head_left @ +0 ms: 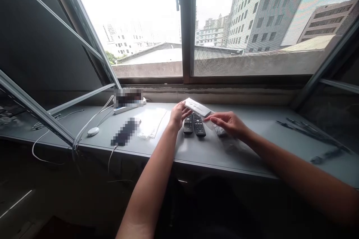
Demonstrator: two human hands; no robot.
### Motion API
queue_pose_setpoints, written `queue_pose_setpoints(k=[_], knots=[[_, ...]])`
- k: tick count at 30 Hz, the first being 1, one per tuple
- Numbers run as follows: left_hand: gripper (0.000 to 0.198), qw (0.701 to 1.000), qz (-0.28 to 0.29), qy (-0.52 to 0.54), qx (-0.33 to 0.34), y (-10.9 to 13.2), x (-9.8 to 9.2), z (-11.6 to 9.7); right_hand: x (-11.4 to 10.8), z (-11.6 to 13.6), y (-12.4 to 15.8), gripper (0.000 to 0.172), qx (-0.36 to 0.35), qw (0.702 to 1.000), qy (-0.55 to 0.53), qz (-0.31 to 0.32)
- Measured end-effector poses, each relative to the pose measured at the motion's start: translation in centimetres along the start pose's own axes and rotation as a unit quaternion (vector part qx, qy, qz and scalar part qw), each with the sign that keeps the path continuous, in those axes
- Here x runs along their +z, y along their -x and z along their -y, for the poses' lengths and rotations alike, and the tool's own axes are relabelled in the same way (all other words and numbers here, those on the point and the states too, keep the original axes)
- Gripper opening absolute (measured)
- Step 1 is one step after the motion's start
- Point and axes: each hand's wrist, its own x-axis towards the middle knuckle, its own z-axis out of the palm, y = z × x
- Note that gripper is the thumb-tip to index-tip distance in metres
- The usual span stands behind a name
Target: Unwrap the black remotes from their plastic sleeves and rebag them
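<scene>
Two black remote controls (195, 124) lie side by side on the grey window ledge (252, 157). My left hand (178, 114) pinches the near end of a flat white packet (197, 106), held tilted just above the remotes. My right hand (228, 123) is to their right, its fingers curled round the edge of a clear plastic bag (209, 123). A third dark remote (220, 131) shows partly under that hand, apparently inside clear plastic (235, 143) lying on the ledge.
A white sheet (151, 121), a dark blurred device (125, 132), a white power strip (123, 109), a round white puck (93, 131) and white cables (89, 121) lie at the left. Thin dark strips (311, 129) lie at the right. Slanted metal bars (33, 108) cross the left side. The window frame (186, 26) stands behind.
</scene>
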Motion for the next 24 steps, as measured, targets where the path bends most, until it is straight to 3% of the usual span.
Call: queue_pose_setpoints(k=[5, 10, 15, 18, 24], knots=[[0.048, 1.0, 0.012, 0.007, -0.026, 0.0, 0.1, 0.2, -0.4, -0.3, -0.3, 0.055, -0.007, 0.999, -0.012, -0.033], [0.042, 1.0, 0.012, -0.007, -0.015, 0.2, 0.1, 0.1, -0.9, -1.6, -0.7, 0.052, -0.016, 0.998, -0.025, -0.049], [0.038, 1.0, 0.013, -0.017, -0.012, 0.1, -0.1, 0.2, -1.0, -1.1, -0.6, 0.056, 0.008, 0.998, -0.032, -0.052], [0.039, 1.0, 0.007, -0.019, -0.011, 0.1, -0.1, 0.2, -1.1, -0.5, -0.7, 0.062, 0.051, 0.998, -0.041, -0.021], [0.038, 0.999, 0.008, -0.028, -0.012, 0.2, -0.1, 0.1, -2.0, 0.0, -0.9, 0.065, 0.155, 0.976, -0.074, 0.135]])
